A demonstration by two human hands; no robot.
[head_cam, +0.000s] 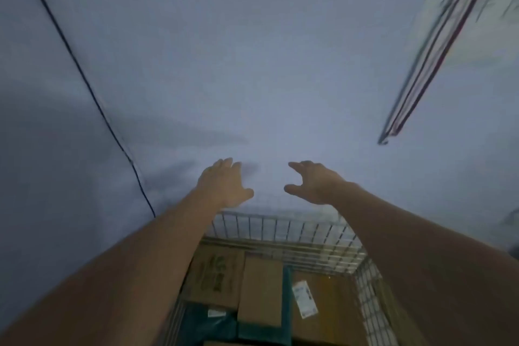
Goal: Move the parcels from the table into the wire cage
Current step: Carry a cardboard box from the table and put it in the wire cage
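Note:
The wire cage (283,226) stands below me against a pale wall, its far rim at the lower middle. Inside lie several parcels: a printed cardboard box (216,272) at the left, a plain cardboard box (261,292) in the middle, a brown parcel with a white label (334,306) at the right, and a dark green bag (207,323) in front. My left hand (224,184) and my right hand (314,181) are stretched out above the cage's far rim, fingers apart, holding nothing. The table is out of view.
A pale blue-grey wall (252,64) fills most of the frame. A thin black cable (84,76) runs down it at the left. A bundle of dark and red strips (438,48) slants along the wall at the upper right.

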